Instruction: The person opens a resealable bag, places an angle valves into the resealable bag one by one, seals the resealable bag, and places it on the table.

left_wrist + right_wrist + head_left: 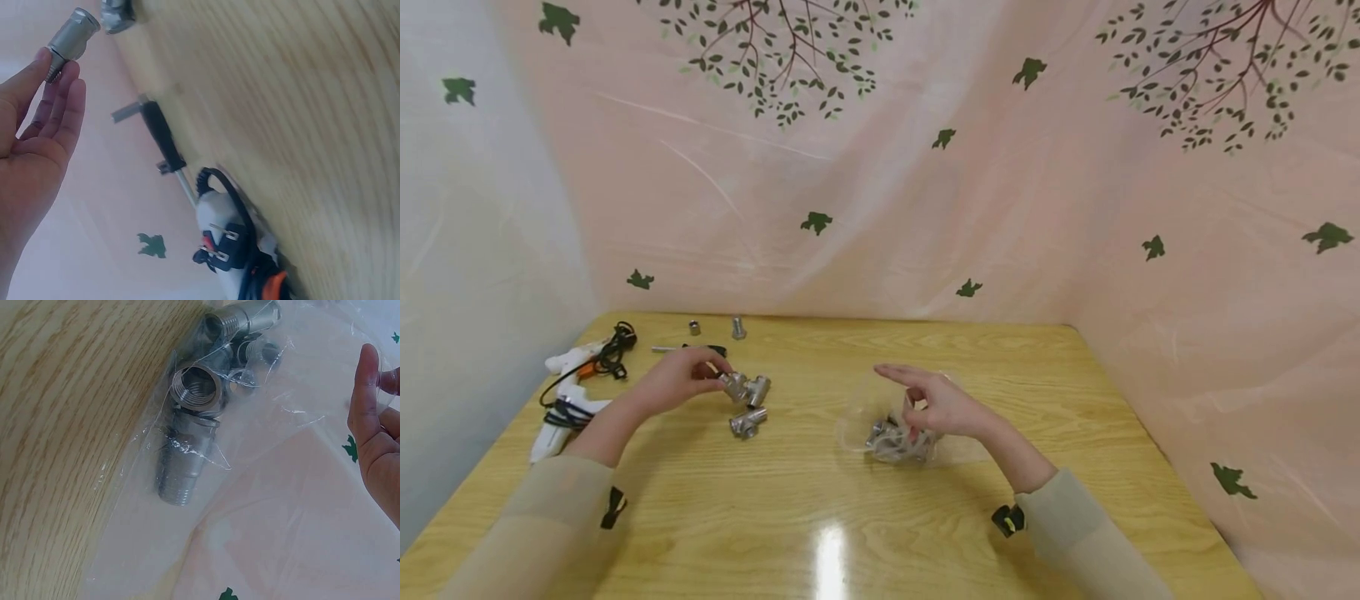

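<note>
Closest to the near edge of the wooden table (865,533) was the right hand (942,406), hovering over a clear plastic bag (262,444) full of metal pipe fittings (194,394), a bit right of the middle. Its fingers were stretched out pretty straight and loose, not gripping anything; from the wrist view the bag hung just beside them, but I couldn't tell if they actually touched it.

A little further in, toward the left side, the left hand (681,379) had its fingertips (62,75) resting against a silver fitting (74,34), fingers mostly straight rather than wrapped around it. That piece sat touching a small cluster of fittings (748,404) lying loose on the table.

Over by the left edge lay a white glue gun (568,392) with its black cord (613,346) bundled up. Near the far edge were a black-handled tool (700,349) and two small metal pieces (738,327).
</note>
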`<state>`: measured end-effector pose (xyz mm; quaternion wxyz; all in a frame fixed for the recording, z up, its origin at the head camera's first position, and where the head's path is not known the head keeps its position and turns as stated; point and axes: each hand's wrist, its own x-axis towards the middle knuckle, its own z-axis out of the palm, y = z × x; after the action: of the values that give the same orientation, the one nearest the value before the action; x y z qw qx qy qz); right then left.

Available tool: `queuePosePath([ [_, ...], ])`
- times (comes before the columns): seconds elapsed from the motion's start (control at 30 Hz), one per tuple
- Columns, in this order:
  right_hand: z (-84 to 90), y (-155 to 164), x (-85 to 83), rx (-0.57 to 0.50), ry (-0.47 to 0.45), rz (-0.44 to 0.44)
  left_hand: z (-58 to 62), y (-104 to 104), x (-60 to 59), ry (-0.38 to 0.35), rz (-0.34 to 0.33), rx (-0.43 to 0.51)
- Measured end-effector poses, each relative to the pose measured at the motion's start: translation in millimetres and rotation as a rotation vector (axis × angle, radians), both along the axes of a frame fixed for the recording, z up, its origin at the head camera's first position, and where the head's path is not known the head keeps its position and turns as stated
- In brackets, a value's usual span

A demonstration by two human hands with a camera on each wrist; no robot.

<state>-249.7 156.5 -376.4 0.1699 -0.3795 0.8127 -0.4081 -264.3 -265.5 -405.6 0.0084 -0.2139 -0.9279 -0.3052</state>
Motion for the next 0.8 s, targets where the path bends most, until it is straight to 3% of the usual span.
queuePosePath([
  [0.43,-0.2,0.2,-0.1,0.012,0.0,-0.008,29.6,42.7,19.7,-0.118,0.019,0.219],
  [0.6,0.5,0.1,-1.4,0.02,-0.003,-0.025,39.5,71.0,32.3,-0.106,0.02,0.315],
  [0.8,0.5,-1.7,-2.4,0.024,0.006,-0.039,36.1,107.4,46.8,-0.059,0.044,0.438],
])
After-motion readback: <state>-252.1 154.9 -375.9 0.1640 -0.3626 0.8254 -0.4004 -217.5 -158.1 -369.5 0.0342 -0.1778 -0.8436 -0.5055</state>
